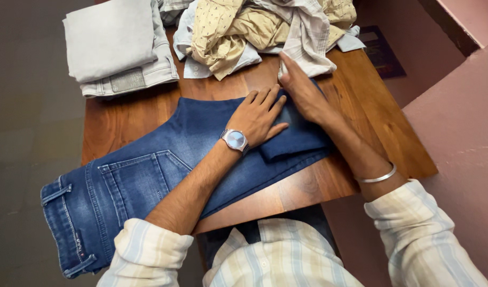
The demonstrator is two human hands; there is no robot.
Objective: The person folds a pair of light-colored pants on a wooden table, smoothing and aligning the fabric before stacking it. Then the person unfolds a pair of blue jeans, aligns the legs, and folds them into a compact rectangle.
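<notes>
A pair of blue jeans [148,170] lies across a wooden table [361,106], its waist end hanging over the table's near left edge. The leg end is folded back on itself near the middle. My left hand [257,114], with a wristwatch, lies flat on the folded leg part, fingers spread. My right hand [302,90], with a metal bangle on the wrist, presses flat on the denim just to the right, fingers together pointing away from me. Neither hand grips anything.
A folded stack of pale grey trousers [116,48] sits at the table's far left. A loose heap of yellow and white shirts [260,26] lies at the far middle. A pink wall [462,117] rises on the right; grey floor on the left.
</notes>
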